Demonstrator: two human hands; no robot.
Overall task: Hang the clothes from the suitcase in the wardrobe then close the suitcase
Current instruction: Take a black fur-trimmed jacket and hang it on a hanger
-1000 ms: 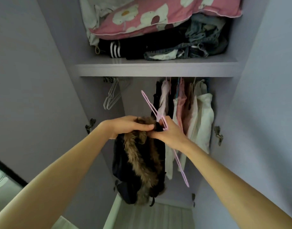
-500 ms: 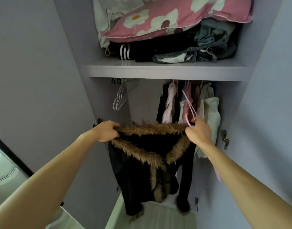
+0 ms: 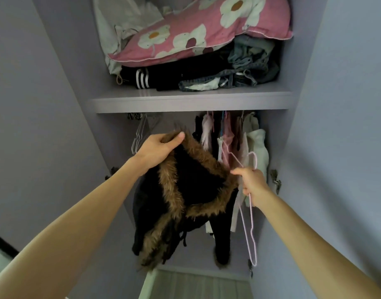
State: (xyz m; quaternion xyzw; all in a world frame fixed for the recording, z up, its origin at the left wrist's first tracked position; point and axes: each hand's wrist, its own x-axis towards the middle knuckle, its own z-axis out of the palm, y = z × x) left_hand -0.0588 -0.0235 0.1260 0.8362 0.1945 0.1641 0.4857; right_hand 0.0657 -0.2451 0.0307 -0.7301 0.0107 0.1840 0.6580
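A black jacket with a brown fur-trimmed hood (image 3: 191,186) hangs in front of the open wardrobe. My left hand (image 3: 159,149) grips the fur trim at its upper left corner. My right hand (image 3: 253,184) grips the pink wire hanger (image 3: 251,229) and seems to pinch the fur edge on the right too; the hanger dangles down beside the jacket. The suitcase is out of view.
Several garments (image 3: 234,143) hang at the right of the rail, and empty clear hangers (image 3: 140,134) at its left. The shelf (image 3: 191,101) above carries a pink flowered pillow (image 3: 198,33) on folded dark clothes. Wardrobe doors (image 3: 344,126) stand open on both sides.
The hood was held stretched level between both hands; now my left hand is higher, my right hand lower, and the hanger hangs down from my right hand. The view tilted up slightly.
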